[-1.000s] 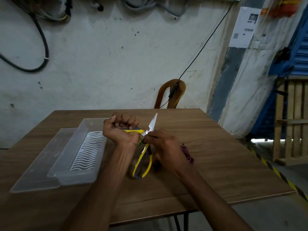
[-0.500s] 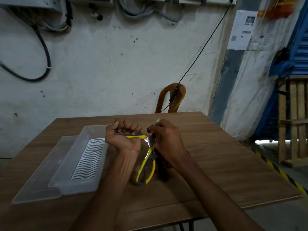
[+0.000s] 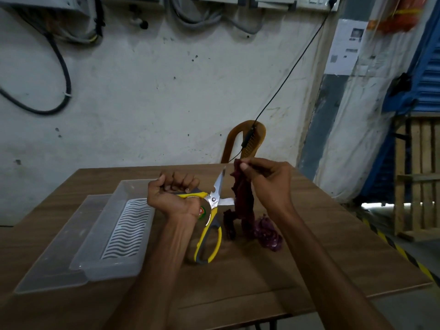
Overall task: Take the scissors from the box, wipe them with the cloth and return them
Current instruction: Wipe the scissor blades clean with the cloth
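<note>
The scissors (image 3: 212, 211) are out of the clear plastic box (image 3: 123, 225) and held above the worktop (image 3: 321, 253), blades spread. The left hand (image 3: 175, 198) grips one yellow handle in a fist; the right hand (image 3: 266, 179) pinches the dark red cloth (image 3: 245, 206), which hangs against the lower blade. By my judgement wiping is under way; finishing it and returning the scissors to the box remain.

Yellow-and-grey-handled steel scissors (image 3: 212, 210) sit mid-frame, blades spread wide open, one handle loop hanging down. Dark maroon rag cloth (image 3: 245, 206) dangles just right, touching one blade. Clear plastic box (image 3: 119, 231) lies lower left, lidless.
</note>
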